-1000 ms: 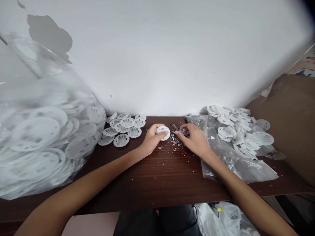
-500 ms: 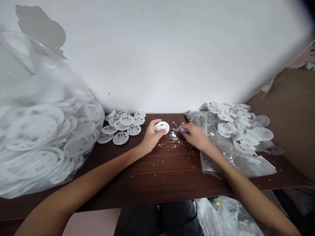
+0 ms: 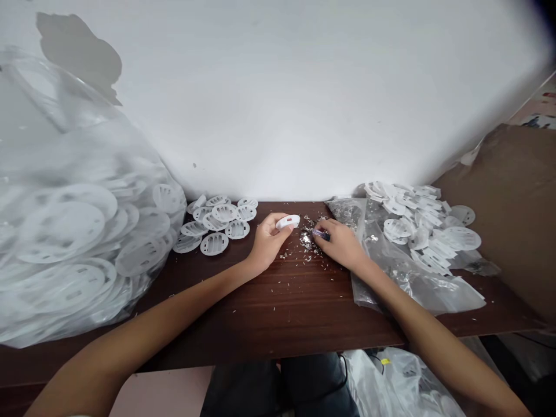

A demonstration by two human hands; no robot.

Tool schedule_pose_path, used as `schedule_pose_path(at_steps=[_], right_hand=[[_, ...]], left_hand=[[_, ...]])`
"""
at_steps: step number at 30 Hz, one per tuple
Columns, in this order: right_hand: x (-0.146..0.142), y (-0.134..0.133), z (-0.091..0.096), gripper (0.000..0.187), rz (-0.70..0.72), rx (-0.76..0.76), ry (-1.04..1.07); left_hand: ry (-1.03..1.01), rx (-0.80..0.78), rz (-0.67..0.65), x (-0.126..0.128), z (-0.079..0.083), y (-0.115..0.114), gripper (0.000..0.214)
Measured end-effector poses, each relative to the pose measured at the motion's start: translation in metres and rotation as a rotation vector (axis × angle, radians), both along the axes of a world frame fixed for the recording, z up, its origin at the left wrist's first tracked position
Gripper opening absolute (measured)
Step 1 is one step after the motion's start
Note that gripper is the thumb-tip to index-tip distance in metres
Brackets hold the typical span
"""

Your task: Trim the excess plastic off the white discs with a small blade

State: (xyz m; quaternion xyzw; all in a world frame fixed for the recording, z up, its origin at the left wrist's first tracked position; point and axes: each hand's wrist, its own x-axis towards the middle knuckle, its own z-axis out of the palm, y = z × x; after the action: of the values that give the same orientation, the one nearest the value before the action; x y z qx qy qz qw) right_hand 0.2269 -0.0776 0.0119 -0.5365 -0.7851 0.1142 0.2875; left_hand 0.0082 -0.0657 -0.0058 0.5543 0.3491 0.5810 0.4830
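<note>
A white plastic disc [image 3: 288, 222] is held nearly edge-on at 1 o'clock from the left hand [image 3: 269, 240], with the grip clamped on it between thumb and fingers. A small dark blue tool [image 3: 321, 233], mostly hidden by the fingers [image 3: 336, 234], is clamped in the grip of the right hand [image 3: 341, 244]. Between the 2 hands, shiny scraps [image 3: 306, 238] are scattered over the dark wooden surface [image 3: 278, 313]. At 10 o'clock from the left hand, a loose group of slotted white discs [image 3: 215, 229] is spread out. Farther off at 9 o'clock, a large clear bag [image 3: 87, 145] packed with similar discs is slumped against the white wall [image 3: 278, 98]. At 3 o'clock from the right hand, a flattened clear bag [image 3: 382, 284] is laid on the surface, with a heap of white pieces [image 3: 417, 223] partly on it and a brown cardboard sheet [image 3: 508, 214] beyond at 2 o'clock
</note>
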Motion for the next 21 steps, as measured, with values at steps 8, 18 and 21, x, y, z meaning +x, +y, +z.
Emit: schedule_pose_path(at_steps=[8,18,21], right_hand=[[0.005,0.006,0.004,0.017,-0.053,-0.186,0.361],[0.012,0.015,-0.004,0.028,-0.064,-0.273,0.495],[0.017,0.017,-0.004,0.024,-0.104,-0.201,0.384]], left_hand=[[0.033,-0.013,-0.048,0.002,-0.004,-0.002,0.034],[0.01,-0.167,0.028,0.0,0.003,-0.001,0.041],[0.038,-0.139,-0.023,-0.001,0.003,-0.003,0.04]])
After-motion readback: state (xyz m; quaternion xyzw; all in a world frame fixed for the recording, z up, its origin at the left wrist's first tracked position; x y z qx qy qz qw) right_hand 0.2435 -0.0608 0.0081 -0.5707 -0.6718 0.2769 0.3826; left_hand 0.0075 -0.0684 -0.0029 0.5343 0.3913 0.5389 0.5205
